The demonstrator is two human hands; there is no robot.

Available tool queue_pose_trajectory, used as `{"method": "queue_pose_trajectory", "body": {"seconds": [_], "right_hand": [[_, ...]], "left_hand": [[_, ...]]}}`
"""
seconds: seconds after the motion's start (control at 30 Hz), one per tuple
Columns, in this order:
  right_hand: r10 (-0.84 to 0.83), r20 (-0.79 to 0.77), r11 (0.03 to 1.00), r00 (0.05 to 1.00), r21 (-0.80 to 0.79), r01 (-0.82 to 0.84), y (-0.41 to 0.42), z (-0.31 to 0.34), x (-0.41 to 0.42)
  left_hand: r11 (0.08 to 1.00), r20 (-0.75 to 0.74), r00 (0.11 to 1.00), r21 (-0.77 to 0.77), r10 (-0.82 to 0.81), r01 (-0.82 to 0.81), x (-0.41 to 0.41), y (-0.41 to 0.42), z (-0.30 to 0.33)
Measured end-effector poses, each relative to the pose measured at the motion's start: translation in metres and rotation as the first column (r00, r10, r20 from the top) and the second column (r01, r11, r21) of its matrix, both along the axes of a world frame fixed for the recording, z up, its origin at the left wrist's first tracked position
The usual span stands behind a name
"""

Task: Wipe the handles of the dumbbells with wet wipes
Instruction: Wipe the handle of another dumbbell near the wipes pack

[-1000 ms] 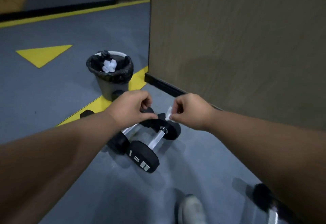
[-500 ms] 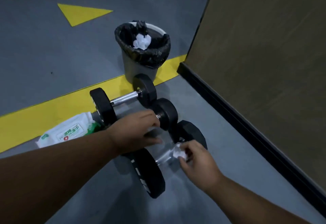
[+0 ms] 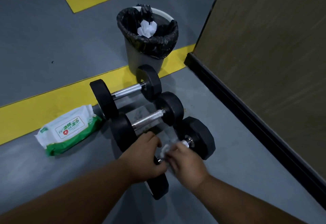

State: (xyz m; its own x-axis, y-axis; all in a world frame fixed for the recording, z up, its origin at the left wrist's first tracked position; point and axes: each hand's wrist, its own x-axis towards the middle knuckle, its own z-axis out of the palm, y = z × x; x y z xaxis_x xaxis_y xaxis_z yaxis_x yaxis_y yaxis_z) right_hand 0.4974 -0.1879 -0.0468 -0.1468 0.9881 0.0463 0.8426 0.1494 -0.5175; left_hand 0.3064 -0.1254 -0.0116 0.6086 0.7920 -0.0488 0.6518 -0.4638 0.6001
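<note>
Three black dumbbells with chrome handles lie side by side on the grey floor. The far dumbbell [image 3: 126, 89] and the middle dumbbell [image 3: 148, 119] are untouched. On the nearest dumbbell [image 3: 195, 138], my left hand [image 3: 146, 158] grips the near weight head. My right hand [image 3: 185, 162] holds a crumpled white wet wipe [image 3: 166, 148] against the chrome handle, most of which is hidden under my hands. A white and green pack of wet wipes [image 3: 68, 130] lies on the floor to the left.
A grey bin [image 3: 146, 34] with a black liner and a used white wipe inside stands just beyond the dumbbells. A brown wall [image 3: 264, 56] with a black skirting runs along the right. Yellow floor markings cross behind the dumbbells.
My view has tilted down and closer to the dumbbells. Both hands have dropped onto the nearest dumbbell, and the right hand has brought the wipe along its handle toward the left hand.
</note>
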Motion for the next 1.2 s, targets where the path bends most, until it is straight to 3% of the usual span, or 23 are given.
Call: {"method": "queue_pose_trajectory", "body": {"seconds": [0.1,0.17,0.27,0.33,0.5,0.63,0.77,0.9,1.03,1.1,1.2], "right_hand": [[-0.185,-0.026,0.979,0.982,0.082,0.187,0.012,0.002,0.011],[-0.114,-0.034,0.992,0.993,0.056,0.115,0.004,0.001,0.002],[0.040,-0.133,0.993,0.990,-0.105,-0.054,-0.012,0.003,-0.007],[0.057,-0.099,0.986,0.993,-0.150,-0.071,-0.003,0.005,0.005],[-0.284,-0.141,0.954,0.948,-0.144,0.264,0.010,0.001,0.018],[-0.244,-0.244,0.963,0.939,-0.176,0.204,-0.003,0.011,-0.005],[-0.207,-0.078,0.973,0.975,-0.116,0.198,0.013,0.023,0.013],[-0.207,0.128,0.929,0.970,-0.284,0.236,0.025,0.024,0.006],[-0.215,0.209,0.947,0.954,-0.193,0.256,0.055,0.033,-0.006],[-0.095,0.354,0.920,0.930,-0.326,0.218,0.081,0.032,-0.010],[0.141,0.499,0.805,0.855,-0.560,0.194,0.105,0.028,-0.021]], "left_hand": [[0.995,-0.122,0.991,-0.071,0.055,-0.064,0.005,0.001,-0.001],[0.992,-0.154,0.985,-0.084,0.078,-0.091,0.006,0.000,-0.003],[0.991,-0.163,0.982,-0.084,0.091,-0.106,0.007,-0.001,-0.003],[0.990,-0.172,0.981,-0.094,0.086,-0.104,0.007,0.000,-0.001],[0.990,-0.214,0.974,-0.097,0.078,-0.100,0.007,-0.001,0.000],[0.994,-0.224,0.973,-0.076,0.060,-0.079,0.007,-0.003,-0.002],[0.994,-0.224,0.972,-0.066,0.068,-0.085,0.007,0.000,-0.001],[0.992,-0.219,0.974,-0.098,0.057,-0.080,0.006,0.001,0.001],[0.994,-0.221,0.974,-0.079,0.059,-0.078,0.006,-0.002,0.003],[0.996,-0.246,0.968,-0.070,0.044,-0.062,0.008,-0.006,0.005],[0.997,-0.298,0.954,-0.067,0.022,-0.044,0.011,-0.012,0.010]]}}
